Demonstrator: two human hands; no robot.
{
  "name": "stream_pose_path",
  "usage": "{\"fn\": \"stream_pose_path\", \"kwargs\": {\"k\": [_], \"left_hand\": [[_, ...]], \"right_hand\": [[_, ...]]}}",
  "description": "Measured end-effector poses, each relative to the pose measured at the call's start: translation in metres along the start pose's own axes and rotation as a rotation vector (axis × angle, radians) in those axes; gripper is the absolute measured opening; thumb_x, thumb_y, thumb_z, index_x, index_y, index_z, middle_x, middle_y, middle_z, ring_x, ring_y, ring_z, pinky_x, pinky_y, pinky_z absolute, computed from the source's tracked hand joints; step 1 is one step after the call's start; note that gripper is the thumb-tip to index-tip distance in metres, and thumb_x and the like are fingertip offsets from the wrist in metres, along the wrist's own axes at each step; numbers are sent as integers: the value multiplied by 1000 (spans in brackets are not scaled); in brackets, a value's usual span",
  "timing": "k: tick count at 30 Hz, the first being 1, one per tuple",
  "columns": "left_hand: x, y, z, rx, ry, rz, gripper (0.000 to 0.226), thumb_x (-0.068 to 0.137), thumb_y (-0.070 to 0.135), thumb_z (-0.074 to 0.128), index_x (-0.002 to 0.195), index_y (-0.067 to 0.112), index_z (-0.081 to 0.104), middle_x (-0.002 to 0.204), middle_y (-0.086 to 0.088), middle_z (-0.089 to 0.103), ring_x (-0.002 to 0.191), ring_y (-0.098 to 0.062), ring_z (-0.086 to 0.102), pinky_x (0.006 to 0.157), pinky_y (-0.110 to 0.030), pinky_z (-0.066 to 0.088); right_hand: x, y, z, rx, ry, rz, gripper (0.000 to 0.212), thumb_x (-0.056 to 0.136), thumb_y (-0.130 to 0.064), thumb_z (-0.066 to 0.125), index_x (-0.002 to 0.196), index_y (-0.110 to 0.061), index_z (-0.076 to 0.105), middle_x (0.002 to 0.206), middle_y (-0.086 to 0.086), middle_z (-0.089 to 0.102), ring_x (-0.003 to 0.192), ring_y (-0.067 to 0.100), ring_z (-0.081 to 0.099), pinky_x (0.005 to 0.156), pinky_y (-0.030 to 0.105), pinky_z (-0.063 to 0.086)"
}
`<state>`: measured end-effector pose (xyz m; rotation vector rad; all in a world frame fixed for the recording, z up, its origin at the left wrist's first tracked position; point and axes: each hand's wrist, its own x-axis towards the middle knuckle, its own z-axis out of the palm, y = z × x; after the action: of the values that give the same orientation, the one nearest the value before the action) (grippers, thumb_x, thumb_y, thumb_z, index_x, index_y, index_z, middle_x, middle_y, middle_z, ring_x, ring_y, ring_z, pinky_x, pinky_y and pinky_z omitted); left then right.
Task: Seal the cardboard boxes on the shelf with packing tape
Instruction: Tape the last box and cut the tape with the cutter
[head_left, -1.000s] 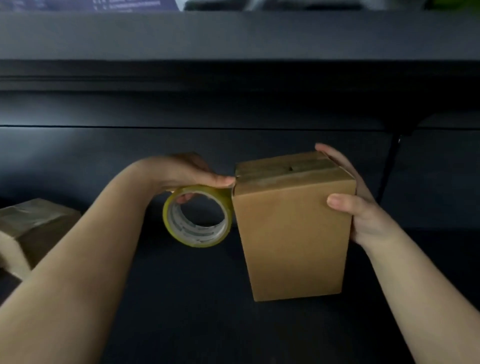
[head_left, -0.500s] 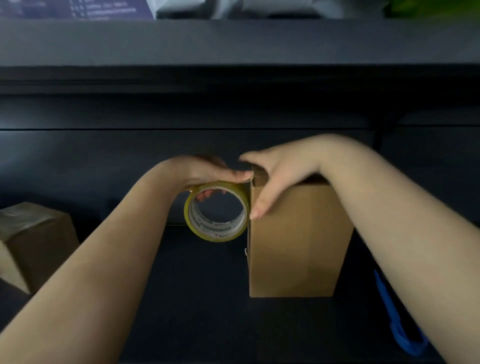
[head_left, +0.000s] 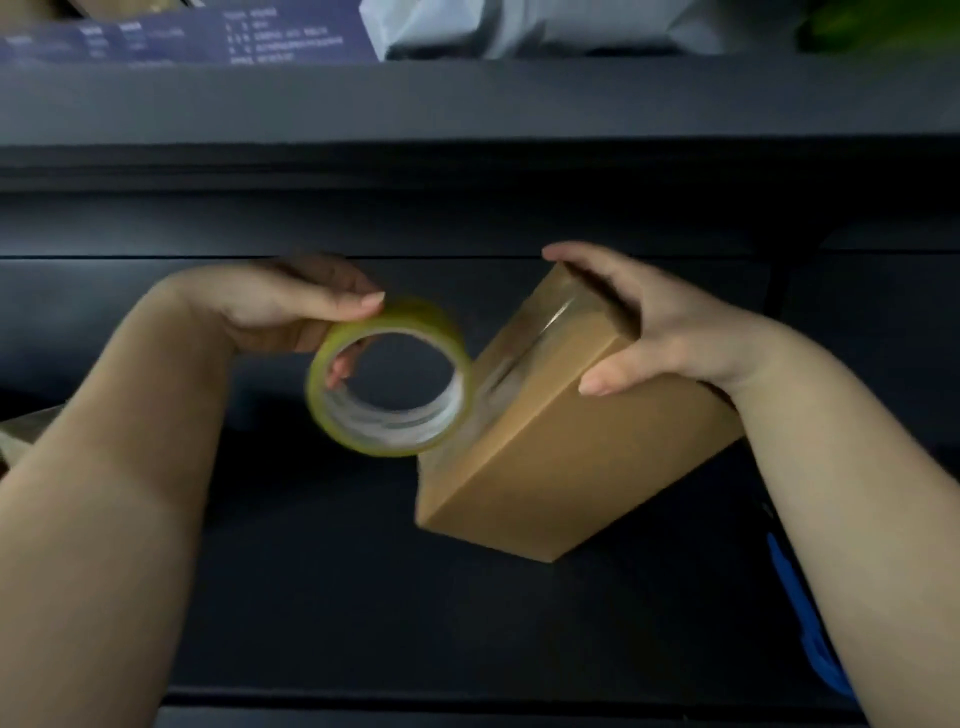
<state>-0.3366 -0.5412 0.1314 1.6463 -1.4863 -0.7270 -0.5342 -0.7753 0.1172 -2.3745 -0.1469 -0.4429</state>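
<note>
We have one view only — a head-worn wide-angle camera, looking forward and down into a dark shelf (head_left: 363, 597), close over both forearms, the upper shelf edge (head_left: 467, 98) just overhead.

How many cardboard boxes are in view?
2: one box tilted in the right hand, another box barely visible at the left edge. Others may be hidden.

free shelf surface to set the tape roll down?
Bare dark shelf in front of the tape roll, between left forearm and cardboard box. Crowded right: right hand tilting the box, blue object at the edge. Another box far left.
</note>
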Motion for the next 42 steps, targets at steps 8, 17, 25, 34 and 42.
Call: {"fn": "stream_pose_path", "kwargs": {"k": [8, 17, 25, 34, 42], "left_hand": [[-27, -44, -7, 137, 101, -283, 64, 43, 66, 81, 52, 6, 60, 35, -4, 42, 27, -9, 36, 32, -15, 33], [27, -60, 27, 382, 30, -464, 50, 58, 62, 67, 57, 12, 63, 41, -5, 44, 35, -14, 40, 38, -18, 37], [57, -70, 49, 320, 27, -441, 41, 59, 60, 72, 43, 23, 62, 35, 3, 46, 32, -9, 44, 39, -18, 38], [52, -75, 64, 230, 103, -395, 46, 66, 56, 70, 62, 11, 66, 41, -2, 48, 35, -12, 43, 41, -20, 38], [33, -70, 69, 200, 208, -299, 41, 67, 55, 70, 84, 18, 66, 65, -10, 62, 61, -23, 58, 54, -35, 51]], "right_hand": [[-39, 48, 7, 306, 151, -9, 96, 40, -36, 71, 131, -31, 41, 121, -5, 55, 106, 8, 58, 78, 21, 49], [-73, 94, 12, 403, 168, 136, 91, 41, -34, 74, 128, -33, 46, 118, -8, 62, 107, 10, 59, 79, 22, 49], [-79, 69, -7, 27, -48, 464, 112, 32, -81, 70, 127, -68, 12, 148, -34, 6, 138, -1, 13, 112, 29, 19], [1, 17, 94, -731, -226, 31, 78, 81, -73, 28, 147, -36, 7, 154, -17, 0, 141, 1, 1, 114, 32, 2], [-54, 58, 27, -765, -124, 358, 95, 56, -88, -6, 141, -47, 6, 146, -26, -1, 133, -5, 2, 115, 40, 7]]}}
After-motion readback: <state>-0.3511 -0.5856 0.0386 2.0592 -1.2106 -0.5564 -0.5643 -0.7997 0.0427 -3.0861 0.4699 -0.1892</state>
